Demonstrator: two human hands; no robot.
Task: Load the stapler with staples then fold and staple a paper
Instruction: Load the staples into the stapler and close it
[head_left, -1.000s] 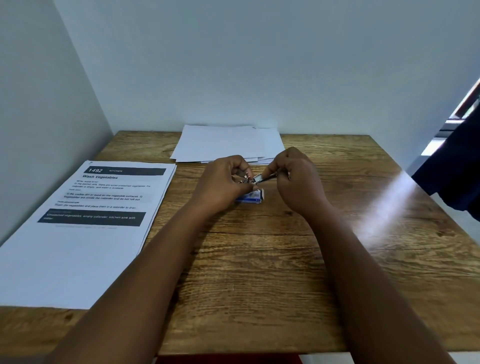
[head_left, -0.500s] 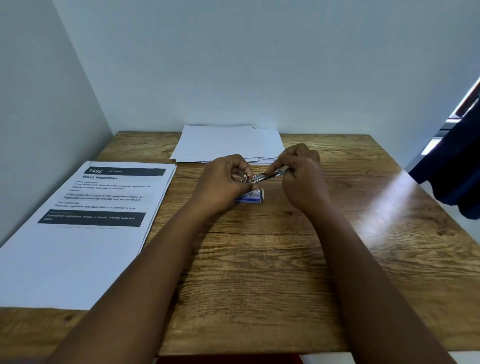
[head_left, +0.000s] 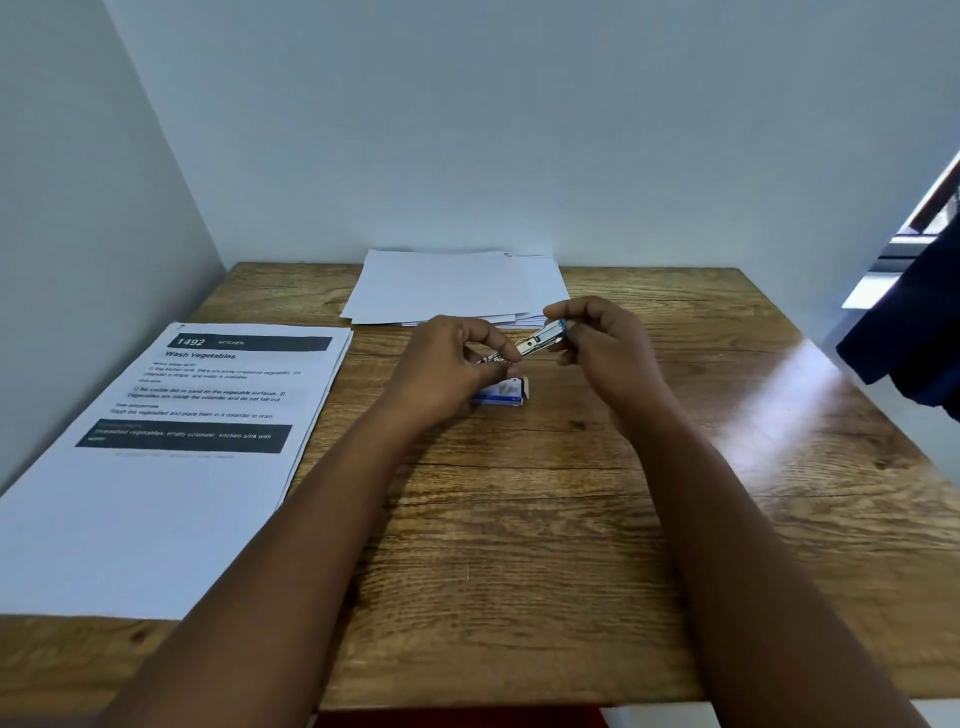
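Note:
My right hand (head_left: 602, 353) holds a small silver stapler (head_left: 540, 340) with a blue end, tilted up to the right above the wooden table (head_left: 519, 545). My left hand (head_left: 447, 369) pinches a thin metal piece (head_left: 491, 358) at the stapler's near end; whether it is a strip of staples or the stapler's slide, I cannot tell. Under my hands lies a small blue and white staple box (head_left: 501, 392) on the table. A stack of blank white paper (head_left: 447, 286) rests at the table's back edge by the wall.
A stack of printed sheets (head_left: 171, 441) headed "Wash Vegetables" covers the table's left side. Walls close in the left and back. A dark blue cloth (head_left: 914, 332) hangs at the right edge. Sunlight glares on the right part of the table.
My right hand has lifted the stapler up and to the right, so more of its silver body shows. My left hand stays in place over the staple box.

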